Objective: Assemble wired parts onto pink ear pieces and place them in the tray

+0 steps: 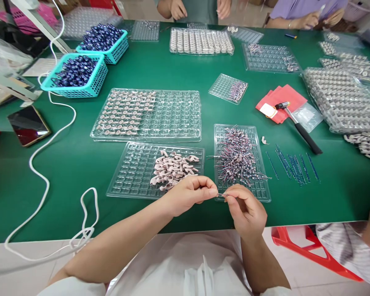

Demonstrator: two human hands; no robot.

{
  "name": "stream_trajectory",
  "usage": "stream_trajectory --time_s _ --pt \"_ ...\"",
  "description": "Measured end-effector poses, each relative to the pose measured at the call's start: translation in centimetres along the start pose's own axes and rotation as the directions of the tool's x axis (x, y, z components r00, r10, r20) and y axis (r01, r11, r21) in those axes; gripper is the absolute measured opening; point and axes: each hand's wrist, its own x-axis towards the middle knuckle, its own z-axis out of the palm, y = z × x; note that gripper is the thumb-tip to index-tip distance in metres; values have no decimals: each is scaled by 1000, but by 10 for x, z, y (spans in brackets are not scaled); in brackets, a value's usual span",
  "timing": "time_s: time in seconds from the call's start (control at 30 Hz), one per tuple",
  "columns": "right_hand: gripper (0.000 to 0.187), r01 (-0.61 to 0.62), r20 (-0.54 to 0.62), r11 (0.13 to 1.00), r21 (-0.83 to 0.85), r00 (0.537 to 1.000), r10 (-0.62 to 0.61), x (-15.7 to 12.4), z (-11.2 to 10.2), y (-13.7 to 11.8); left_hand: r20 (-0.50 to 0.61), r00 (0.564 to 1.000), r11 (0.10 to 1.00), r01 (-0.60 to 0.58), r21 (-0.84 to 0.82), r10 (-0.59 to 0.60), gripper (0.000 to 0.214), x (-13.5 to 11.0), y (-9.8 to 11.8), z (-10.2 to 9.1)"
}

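Note:
My left hand [189, 193] and my right hand [245, 209] meet at the near edge of the green table [64, 164], both pinched on a thin wire piece [222, 194] held between their fingertips. Just beyond my left hand lies a clear blister tray [126, 172] holding a heap of small pinkish parts [172, 168]. Beyond my right hand a second clear tray [259, 189] holds a tangle of thin wired components [237, 156]. A larger tray [179, 115] farther back has pinkish parts set in rows on its left half.
Two teal baskets [95, 84] of dark blue pieces stand at back left, a phone [27, 125] and white cable [46, 181] at left. Blue thin rods [292, 166], a black-handled tool [302, 131] and red cloth [283, 98] lie right. Other people's hands [179, 8] work across the table.

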Motion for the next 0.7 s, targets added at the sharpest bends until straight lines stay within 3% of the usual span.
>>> stream_trajectory --time_s 0.57,0.7 --pt "17 -26 -41 1000 -6 999 26 -1 0 1 -6 1000 1000 -12 0 12 28 -2 1 0" --pt "17 -44 -77 999 -13 996 43 -3 0 4 -7 1000 993 7 -117 -8 23 -2 3 -1"
